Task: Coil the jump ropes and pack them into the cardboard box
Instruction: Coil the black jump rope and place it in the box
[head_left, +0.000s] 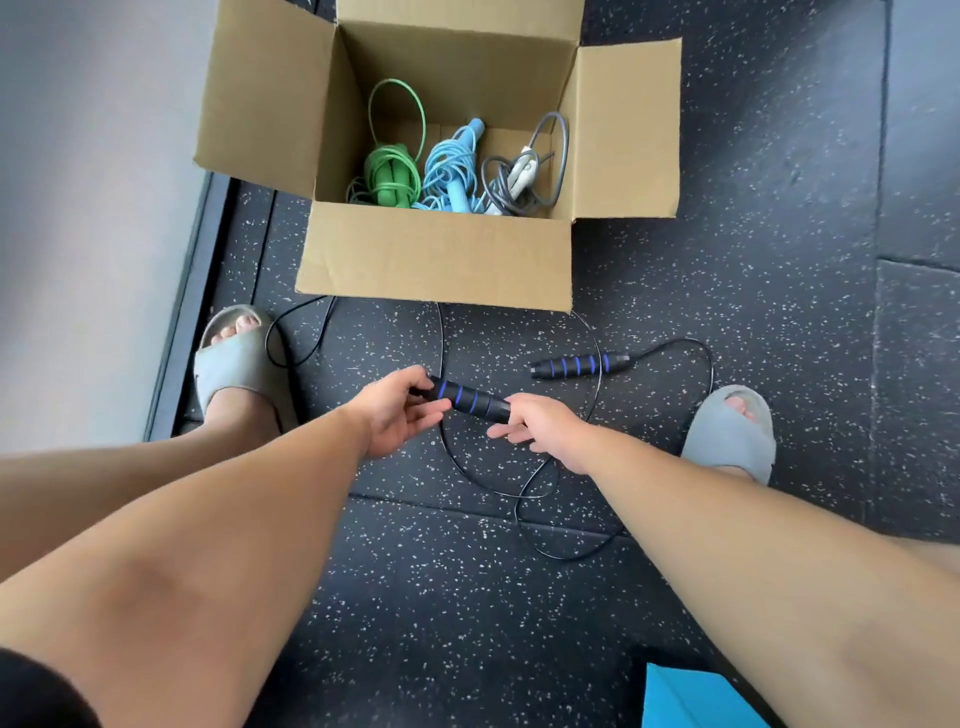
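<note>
A black jump-rope handle with blue rings (469, 399) is held low over the floor between both hands. My left hand (397, 410) pinches its left end, and my right hand (543, 428) grips its right end. The second handle (579, 365) lies on the floor to the right. The thin black rope (519, 493) sprawls in loose loops around my feet. The open cardboard box (436, 254) stands just beyond, holding a green coiled rope (389, 174), a light blue one (452, 171) and a grey one (519, 179).
The floor is dark speckled rubber matting (727, 234). My feet in grey slippers stand at the left (239, 364) and at the right (732, 431). A pale wall (93, 208) runs along the left. A blue object (691, 696) shows at the bottom edge.
</note>
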